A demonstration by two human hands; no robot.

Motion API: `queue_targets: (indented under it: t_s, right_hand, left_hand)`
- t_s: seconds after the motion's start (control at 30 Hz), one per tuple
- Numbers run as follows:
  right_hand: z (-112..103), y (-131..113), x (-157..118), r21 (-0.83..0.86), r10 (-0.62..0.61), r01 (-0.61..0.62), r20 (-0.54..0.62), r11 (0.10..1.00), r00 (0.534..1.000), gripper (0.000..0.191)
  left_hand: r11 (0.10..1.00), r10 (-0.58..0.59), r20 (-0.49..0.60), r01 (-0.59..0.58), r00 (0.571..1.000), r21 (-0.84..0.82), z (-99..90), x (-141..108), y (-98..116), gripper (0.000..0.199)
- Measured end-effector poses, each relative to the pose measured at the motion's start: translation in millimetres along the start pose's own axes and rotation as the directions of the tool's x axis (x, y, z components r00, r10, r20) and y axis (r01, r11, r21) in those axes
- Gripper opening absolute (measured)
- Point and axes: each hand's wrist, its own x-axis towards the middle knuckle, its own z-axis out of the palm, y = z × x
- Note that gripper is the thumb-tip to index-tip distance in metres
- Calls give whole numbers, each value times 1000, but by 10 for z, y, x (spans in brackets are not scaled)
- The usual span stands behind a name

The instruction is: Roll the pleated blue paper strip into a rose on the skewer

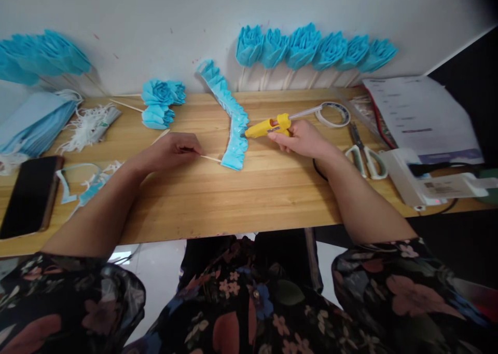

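Observation:
My left hand (179, 151) is closed on a thin wooden stick (211, 159), whose tip meets the lower end of a pleated blue strip (236, 131). The strip lies bent across the middle of the wooden table (233, 203), its far end against the wall. My right hand (301, 138) grips a yellow glue gun (266, 128) with a clear glue stick (307, 112) out of its back. The gun's nozzle is at the right edge of the strip.
Blue flowers on sticks (304, 48) lean on the wall; more flowers (157, 92) lie left of the strip. Scissors (365, 154), a tape roll (333, 114) and a white power strip (408, 180) are right. A phone (31, 195) and blue masks (37, 120) are left.

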Motion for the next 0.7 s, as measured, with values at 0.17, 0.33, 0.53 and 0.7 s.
queue_targets:
  t_s: [0.17,0.33,0.53,0.7]
  right_hand:
    - [-35,43,23,76,5,-5,4,997,1000,57]
    - [-68,39,8,184,44,-41,-16,982,999,69]
    - [-66,-9,-12,141,11,-12,13,990,1000,65]
    - [-31,-4,6,24,-25,24,21,999,999,57]
  left_hand:
    - [1000,-5,24,4,1000,28,-7,-5,-48,29]
    - [998,11,24,-12,1000,58,-1,-7,-62,31]
    - [996,33,9,-33,999,80,5,3,-61,27]
    - [998,5,4,-5,1000,68,9,4,-30,25]
